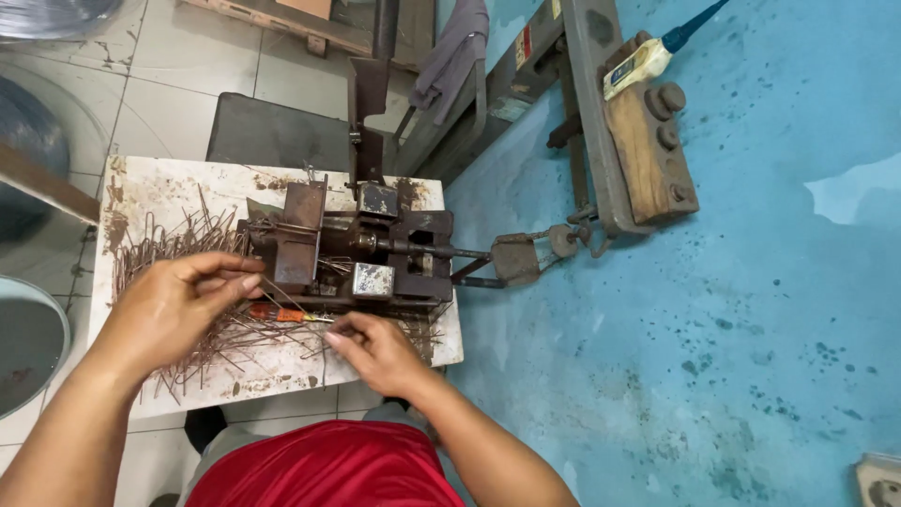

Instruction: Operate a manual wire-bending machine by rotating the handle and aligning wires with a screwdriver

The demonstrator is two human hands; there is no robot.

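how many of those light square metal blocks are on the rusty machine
2. One light grey square metal block sits at the top of the rusty bending machine, farther from the person; the other sits on its near edge, above the right hand. More may be hidden.

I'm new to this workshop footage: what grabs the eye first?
A rusty metal jig sits mid-table, with a heap of thin bent wires to its left. The left hand pinches wires over the heap; the right hand works at the table's front edge.
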